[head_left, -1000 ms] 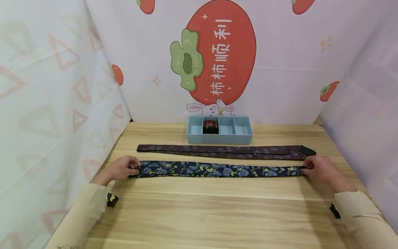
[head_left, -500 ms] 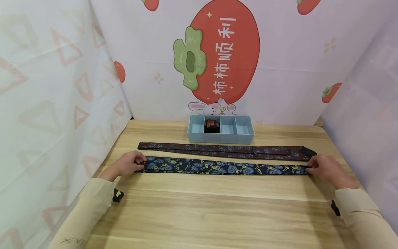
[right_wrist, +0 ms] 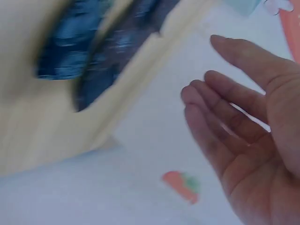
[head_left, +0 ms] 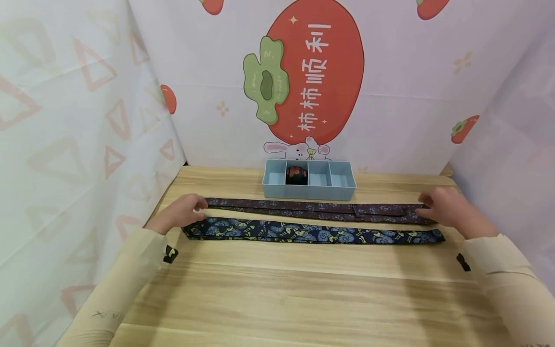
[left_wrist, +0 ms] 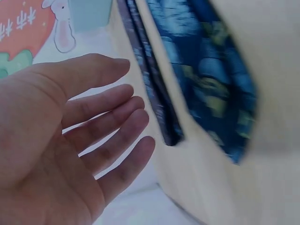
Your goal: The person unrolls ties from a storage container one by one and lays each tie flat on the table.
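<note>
A navy necktie with blue and yellow figures (head_left: 312, 231) lies flat across the table, its wide end (left_wrist: 211, 89) pointing left. Just behind it runs a dark maroon necktie with small blue flowers (head_left: 303, 208). Over the left ends of both ties hovers my left hand (head_left: 187, 211), its fingers (left_wrist: 119, 131) spread and loosely bent with nothing in them. At the other side my right hand (head_left: 444, 207) is above the maroon tie's right end and covers part of it. In the right wrist view its fingers (right_wrist: 234, 108) are relaxed and hold nothing.
A light blue box with several compartments (head_left: 309, 193) stands at the table's back. One compartment holds a dark rolled item with red marks (head_left: 297, 175). Printed cloth (head_left: 403, 130) hangs behind and on both sides. Bare wooden tabletop (head_left: 295, 294) lies in front of the ties.
Earlier both hands pinched the ends of the navy tie and shifted it slightly away and to the right. Now they have let go and lifted toward the maroon tie.
</note>
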Demonstrator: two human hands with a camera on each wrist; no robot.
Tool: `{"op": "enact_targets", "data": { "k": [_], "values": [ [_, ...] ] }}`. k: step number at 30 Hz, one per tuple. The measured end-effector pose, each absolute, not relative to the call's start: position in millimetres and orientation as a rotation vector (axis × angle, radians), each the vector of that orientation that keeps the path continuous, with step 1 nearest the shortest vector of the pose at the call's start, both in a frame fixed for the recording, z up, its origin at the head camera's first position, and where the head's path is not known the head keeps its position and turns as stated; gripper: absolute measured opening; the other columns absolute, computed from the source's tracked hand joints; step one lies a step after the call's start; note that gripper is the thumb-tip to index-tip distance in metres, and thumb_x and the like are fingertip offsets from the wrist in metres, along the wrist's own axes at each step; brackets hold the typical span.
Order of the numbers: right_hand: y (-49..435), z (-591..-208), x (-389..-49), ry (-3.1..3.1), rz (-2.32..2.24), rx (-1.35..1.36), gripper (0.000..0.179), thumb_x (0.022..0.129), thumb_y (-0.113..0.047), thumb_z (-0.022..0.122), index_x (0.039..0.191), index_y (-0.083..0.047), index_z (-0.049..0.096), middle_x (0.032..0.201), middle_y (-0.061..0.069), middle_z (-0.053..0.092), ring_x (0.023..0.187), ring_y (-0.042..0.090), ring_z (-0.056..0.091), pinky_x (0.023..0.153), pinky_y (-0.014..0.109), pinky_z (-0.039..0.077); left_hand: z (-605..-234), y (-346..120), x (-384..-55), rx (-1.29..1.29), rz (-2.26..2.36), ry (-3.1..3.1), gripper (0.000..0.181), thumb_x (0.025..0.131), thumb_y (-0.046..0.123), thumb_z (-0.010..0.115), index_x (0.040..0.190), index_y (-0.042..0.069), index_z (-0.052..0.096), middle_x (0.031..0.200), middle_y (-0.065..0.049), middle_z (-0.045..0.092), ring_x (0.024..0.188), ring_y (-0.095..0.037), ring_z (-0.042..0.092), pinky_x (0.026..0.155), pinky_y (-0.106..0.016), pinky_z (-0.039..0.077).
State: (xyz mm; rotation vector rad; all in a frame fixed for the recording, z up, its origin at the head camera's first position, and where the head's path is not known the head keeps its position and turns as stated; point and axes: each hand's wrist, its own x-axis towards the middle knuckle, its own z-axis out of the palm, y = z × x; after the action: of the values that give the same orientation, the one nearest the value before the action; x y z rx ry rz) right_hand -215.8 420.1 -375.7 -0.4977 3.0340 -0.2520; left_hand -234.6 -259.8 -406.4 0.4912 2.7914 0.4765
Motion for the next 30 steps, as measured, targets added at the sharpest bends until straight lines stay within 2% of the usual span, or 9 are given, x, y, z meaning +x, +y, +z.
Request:
{"op": "enact_targets", "data": {
  "k": [3,7,13,19,30],
  "values": [
    [396.6,-364.5,-226.2,3.029,-0.201,-0.549,0.042,0.089,-0.015,0.083,0.114,0.016,0.069,0.103,0.03,0.073,0.093,0.044,0.071,0.083,0.059,0.058,-398.3,-244.6,-246.7,0.531,0.428,2.84,0.036,0.102,0.014,0.068,0.129,-0.01,0.065,0.124,-0.028,0.07,0.113,-0.042,0.068,0.099,-0.058,0.056],
    [364.1,-355.1,-238.8,2.997,-0.167,-0.607,0.052,0.091,-0.019,0.083,0.126,0.015,0.065,0.12,0.033,0.07,0.109,0.05,0.069,0.094,0.062,0.057,-389.5,-219.6,-261.1,0.522,0.39,2.862,0.051,0.105,0.019,0.066,0.144,-0.011,0.054,0.144,-0.033,0.059,0.133,-0.049,0.057,0.111,-0.062,0.047],
    [320.1,-345.8,-257.9,2.927,-0.194,-0.713,0.06,0.093,-0.023,0.081,0.137,0.012,0.06,0.137,0.034,0.063,0.126,0.053,0.061,0.103,0.064,0.052,-380.8,-177.1,-281.9,0.46,0.335,2.871,0.072,0.107,0.034,0.062,0.16,-0.006,0.035,0.165,-0.028,0.039,0.153,-0.046,0.039,0.126,-0.059,0.033],
    [276.0,-341.5,-282.1,2.894,-0.202,-0.71,0.065,0.09,-0.023,0.085,0.14,0.01,0.06,0.14,0.031,0.063,0.128,0.048,0.062,0.108,0.061,0.052,-380.0,-138.2,-302.3,0.497,0.358,2.885,0.085,0.106,0.046,0.06,0.164,-0.005,0.025,0.171,-0.025,0.029,0.159,-0.042,0.029,0.132,-0.053,0.024],
    [207.3,-346.0,-322.6,2.861,-0.182,-0.839,0.064,0.091,-0.025,0.085,0.142,0.005,0.061,0.142,0.025,0.065,0.131,0.04,0.062,0.111,0.054,0.052,-400.3,-90.6,-325.5,0.587,0.349,2.949,0.104,0.1,0.063,0.057,0.167,-0.004,0.014,0.176,-0.022,0.016,0.165,-0.036,0.016,0.135,-0.046,0.017]
  ]
}}
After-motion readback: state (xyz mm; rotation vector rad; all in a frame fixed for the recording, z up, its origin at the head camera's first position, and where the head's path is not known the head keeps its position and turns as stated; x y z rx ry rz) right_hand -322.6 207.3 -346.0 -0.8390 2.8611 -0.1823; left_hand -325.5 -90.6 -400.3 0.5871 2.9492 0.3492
